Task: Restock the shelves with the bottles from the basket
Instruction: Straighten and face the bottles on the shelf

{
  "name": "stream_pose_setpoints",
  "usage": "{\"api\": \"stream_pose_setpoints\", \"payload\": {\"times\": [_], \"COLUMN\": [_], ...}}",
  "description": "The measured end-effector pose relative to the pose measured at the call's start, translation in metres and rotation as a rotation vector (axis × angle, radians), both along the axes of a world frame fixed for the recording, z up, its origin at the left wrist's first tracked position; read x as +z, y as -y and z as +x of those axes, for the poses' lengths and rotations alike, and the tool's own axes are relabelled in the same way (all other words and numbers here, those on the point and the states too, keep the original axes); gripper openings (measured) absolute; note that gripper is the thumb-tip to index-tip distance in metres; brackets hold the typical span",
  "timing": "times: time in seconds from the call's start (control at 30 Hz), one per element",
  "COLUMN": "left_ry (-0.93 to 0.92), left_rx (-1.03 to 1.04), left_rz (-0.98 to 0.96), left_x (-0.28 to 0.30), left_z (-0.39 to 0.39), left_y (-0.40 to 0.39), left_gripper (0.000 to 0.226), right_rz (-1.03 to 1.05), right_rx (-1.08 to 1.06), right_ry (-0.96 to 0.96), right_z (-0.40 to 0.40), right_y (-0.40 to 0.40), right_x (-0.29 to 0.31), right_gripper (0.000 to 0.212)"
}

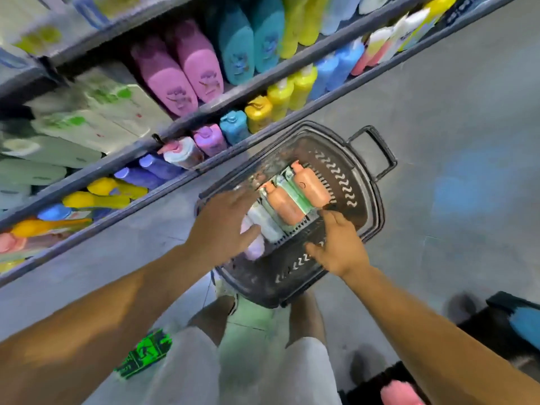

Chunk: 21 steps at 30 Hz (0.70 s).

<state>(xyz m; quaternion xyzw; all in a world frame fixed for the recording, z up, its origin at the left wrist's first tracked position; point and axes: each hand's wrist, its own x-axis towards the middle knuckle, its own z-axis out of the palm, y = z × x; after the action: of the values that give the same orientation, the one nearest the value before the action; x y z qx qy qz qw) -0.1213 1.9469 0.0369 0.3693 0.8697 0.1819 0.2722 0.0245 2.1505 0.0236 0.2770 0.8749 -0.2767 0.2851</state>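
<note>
A black plastic basket stands on the grey floor below me. Inside lie two orange bottles, green bottles between them, and pale white and pink bottles at the near left. My left hand reaches into the basket's left side, fingers spread over the pale bottles, thumb against them. My right hand hovers over the basket's near wall, fingers loosely bent, holding nothing. The picture is blurred by motion.
Shelves run diagonally at the left, packed with pink, teal, yellow, blue and purple bottles. My knees are just below the basket. A green packet lies on the floor at the left; dark crates with blue and pink items stand at the right.
</note>
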Motion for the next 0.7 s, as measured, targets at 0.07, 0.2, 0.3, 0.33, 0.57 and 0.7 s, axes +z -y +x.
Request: {"api": "stream_pose_setpoints", "payload": {"times": [0.07,0.2,0.3,0.33,0.57,0.7], "left_ry": [0.070,0.178,0.215,0.221,0.253,0.278], "left_rx": [0.066,0.199,0.275,0.292,0.375,0.421], "left_rz": [-0.043,-0.101,-0.126,-0.138,-0.163,-0.177], "left_x": [-0.040,-0.125,-0.183,-0.201,-0.306,-0.342], "left_z": [0.006,0.020,0.031,0.034,0.041,0.040], "left_y": [-0.014,-0.034,-0.044,-0.047,-0.054,-0.049], "left_gripper": [0.067,0.066,0.065,0.065,0.059,0.062], "right_rz": [-0.033,-0.085,-0.124,-0.137,-0.142,0.007], "right_rx": [0.003,0.002,-0.020,-0.021,-0.025,0.070], "right_ry": [0.029,0.104,0.126,0.133,0.065,0.020], "right_z": [-0.002,-0.004,-0.005,-0.007,-0.027,-0.033], "right_y": [-0.014,-0.032,-0.037,-0.037,-0.022,-0.003], "right_x": [-0.041,-0.126,-0.189,-0.210,-0.334,-0.381], "right_gripper": [0.074,0.075,0.079,0.080,0.080,0.103]}}
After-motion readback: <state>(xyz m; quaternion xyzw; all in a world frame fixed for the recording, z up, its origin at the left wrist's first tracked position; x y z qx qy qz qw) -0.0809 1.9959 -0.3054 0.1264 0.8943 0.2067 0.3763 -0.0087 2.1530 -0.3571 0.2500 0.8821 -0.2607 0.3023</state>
